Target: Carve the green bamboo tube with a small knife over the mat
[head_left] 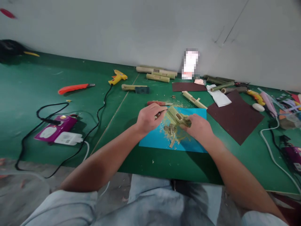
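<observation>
My right hand (197, 125) is closed around the near end of a green bamboo tube (175, 113) with a rectangular slot cut in its side. The tube lies slanted over a blue sheet (150, 140). At its far end, my left hand (150, 118) is closed on a small dark thing, mostly hidden by the fingers. Wood shavings and bamboo chips (172, 128) are scattered on the sheet below the tube. Just beyond my left hand lies a red-handled tool (156, 103) with a pale, narrow blade.
Several cut bamboo pieces (158, 78) lie along the wall, near a propped, blurred-out phone (190, 62). To the left are a yellow glue gun (117, 77), an orange cutter (74, 88) and a purple power strip (56, 127) with trailing cords. Brown sheets (235, 117) lie right.
</observation>
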`<state>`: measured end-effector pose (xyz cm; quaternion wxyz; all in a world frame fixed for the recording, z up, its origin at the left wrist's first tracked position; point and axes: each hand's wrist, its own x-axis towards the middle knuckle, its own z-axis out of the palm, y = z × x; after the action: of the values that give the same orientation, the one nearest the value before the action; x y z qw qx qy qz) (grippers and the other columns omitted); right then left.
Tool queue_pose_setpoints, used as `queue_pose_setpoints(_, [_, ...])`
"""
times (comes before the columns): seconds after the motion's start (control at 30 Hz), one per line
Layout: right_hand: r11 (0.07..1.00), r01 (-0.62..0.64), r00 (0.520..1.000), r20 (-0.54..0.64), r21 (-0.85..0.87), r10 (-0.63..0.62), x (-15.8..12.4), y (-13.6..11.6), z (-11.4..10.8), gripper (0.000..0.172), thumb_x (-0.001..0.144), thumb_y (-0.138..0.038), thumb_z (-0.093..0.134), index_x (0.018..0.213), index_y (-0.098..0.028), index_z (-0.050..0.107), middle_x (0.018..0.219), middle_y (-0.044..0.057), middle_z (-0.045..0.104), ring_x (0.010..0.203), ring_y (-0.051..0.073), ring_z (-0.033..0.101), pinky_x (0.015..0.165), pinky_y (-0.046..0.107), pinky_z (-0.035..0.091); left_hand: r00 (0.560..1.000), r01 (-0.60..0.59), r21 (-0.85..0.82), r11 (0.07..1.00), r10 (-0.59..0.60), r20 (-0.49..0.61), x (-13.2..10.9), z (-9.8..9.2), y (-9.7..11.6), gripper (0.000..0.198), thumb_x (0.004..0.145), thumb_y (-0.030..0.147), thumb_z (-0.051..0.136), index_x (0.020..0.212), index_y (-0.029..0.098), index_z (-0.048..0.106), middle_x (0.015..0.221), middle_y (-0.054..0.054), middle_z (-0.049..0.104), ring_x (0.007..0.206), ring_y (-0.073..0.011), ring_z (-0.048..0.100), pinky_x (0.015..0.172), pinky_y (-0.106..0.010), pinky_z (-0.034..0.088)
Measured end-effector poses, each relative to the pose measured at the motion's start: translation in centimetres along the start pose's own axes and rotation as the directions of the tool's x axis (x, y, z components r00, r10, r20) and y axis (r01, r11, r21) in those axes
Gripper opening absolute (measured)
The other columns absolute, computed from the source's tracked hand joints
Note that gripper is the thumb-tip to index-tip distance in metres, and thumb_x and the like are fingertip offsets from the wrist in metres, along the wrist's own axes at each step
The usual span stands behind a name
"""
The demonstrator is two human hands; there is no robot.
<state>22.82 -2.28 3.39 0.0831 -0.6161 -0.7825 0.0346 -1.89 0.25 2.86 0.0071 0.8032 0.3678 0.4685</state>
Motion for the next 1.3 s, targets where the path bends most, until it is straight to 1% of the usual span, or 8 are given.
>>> queue_pose_setpoints(0.1, [0.999, 0.049, 0.999, 0.012, 0.016, -0.050, 0.1, -0.2, 0.3, 0.020, 0.089, -0.043, 0.062, 0.089, -0.022, 0.063, 0.093, 0.008, 0.069, 0.084, 0.024, 0.062, 0.066, 0.034, 0.041, 1.000, 0.001, 0.004, 1.000, -0.001, 0.030, -0.1, 0.5, 0.8, 0.017, 0.096, 0.023, 0.058, 0.103, 0.019, 0.072, 0.087, -0.004, 0.072, 0.071, -0.0119, 0.065, 0.070, -0.026, 0.055])
queue_pose_setpoints(0.27, [0.995, 0.094, 0.996, 0.003, 0.031, -0.094, -0.4, -1.0, -0.4, 0.014, 0.088, -0.030, 0.056, 0.078, -0.021, 0.059, 0.084, 0.007, 0.067, 0.079, 0.021, 0.059, 0.063, 0.033, 0.036, 0.999, 0.014, -0.009, 1.000, -0.014, 0.036, 0.0, 1.4, 0.3, 0.018, 0.097, 0.025, 0.057, 0.103, 0.018, 0.073, 0.088, -0.005, 0.072, 0.077, -0.0139, 0.067, 0.074, -0.027, 0.055])
queue_pose_setpoints(0.43, [0.993, 0.085, 0.996, 0.030, 0.083, -0.087, -1.9, -1.8, -1.1, 0.015, 0.087, -0.033, 0.055, 0.078, -0.020, 0.058, 0.086, 0.007, 0.067, 0.078, 0.019, 0.059, 0.061, 0.031, 0.033, 0.998, 0.063, -0.037, 0.997, -0.062, 0.030, -0.1, 2.0, -0.8, 0.018, 0.097, 0.026, 0.058, 0.101, 0.018, 0.074, 0.093, -0.006, 0.074, 0.085, -0.0165, 0.069, 0.082, -0.031, 0.056])
queue_pose_setpoints(0.73, [0.999, 0.029, 0.995, 0.098, 0.026, -0.031, -3.0, -2.6, -1.0, 0.016, 0.087, -0.034, 0.054, 0.086, -0.020, 0.061, 0.089, 0.007, 0.069, 0.082, 0.022, 0.062, 0.062, 0.032, 0.036, 0.957, 0.184, -0.013, 0.983, -0.176, 0.232, -0.3, 2.7, -0.7, 0.020, 0.096, 0.025, 0.058, 0.102, 0.018, 0.075, 0.093, -0.005, 0.074, 0.086, -0.0170, 0.069, 0.079, -0.028, 0.053])
queue_pose_setpoints(0.9, [0.999, 0.035, 0.982, 0.184, -0.012, -0.032, -2.7, -2.9, -1.1, 0.027, 0.093, -0.042, 0.052, 0.094, -0.018, 0.064, 0.094, 0.010, 0.070, 0.088, 0.024, 0.064, 0.064, 0.032, 0.039, 0.936, 0.200, 0.042, 0.979, -0.204, 0.288, -0.5, 3.0, -1.2, 0.021, 0.096, 0.028, 0.058, 0.102, 0.018, 0.076, 0.093, -0.005, 0.073, 0.085, -0.0175, 0.068, 0.077, -0.028, 0.053])
queue_pose_setpoints(1.0, [0.999, 0.044, 0.975, 0.218, -0.031, -0.037, -2.6, -3.1, -1.1, 0.026, 0.096, -0.038, 0.048, 0.096, -0.018, 0.064, 0.093, 0.010, 0.070, 0.087, 0.023, 0.065, 0.063, 0.032, 0.039, 0.933, 0.156, 0.092, 0.984, -0.177, 0.312, -0.8, 3.1, -0.9, 0.024, 0.098, 0.030, 0.055, 0.104, 0.018, 0.075, 0.093, -0.007, 0.073, 0.085, -0.0183, 0.068, 0.075, -0.028, 0.053])
queue_pose_setpoints(1.17, [0.998, 0.056, 0.970, 0.239, -0.042, -0.044, -2.6, -3.5, -1.0, 0.023, 0.096, -0.034, 0.046, 0.100, -0.018, 0.063, 0.093, 0.010, 0.070, 0.086, 0.023, 0.066, 0.063, 0.031, 0.039, 0.912, -0.026, 0.086, 0.996, -0.011, 0.410, -1.2, 3.3, -0.4, 0.033, 0.104, 0.031, 0.044, 0.111, 0.016, 0.073, 0.092, -0.008, 0.072, 0.088, -0.0194, 0.068, 0.076, -0.030, 0.054])
queue_pose_setpoints(1.3, [0.997, 0.061, 0.976, 0.212, -0.041, -0.051, -2.6, -3.6, -0.9, 0.022, 0.096, -0.035, 0.047, 0.100, -0.018, 0.062, 0.093, 0.011, 0.070, 0.086, 0.024, 0.066, 0.062, 0.032, 0.039, 0.919, -0.021, 0.117, 0.993, -0.027, 0.393, -1.1, 3.3, -0.4, 0.035, 0.104, 0.032, 0.043, 0.105, 0.015, 0.073, 0.089, -0.009, 0.070, 0.084, -0.0189, 0.067, 0.074, -0.030, 0.053])
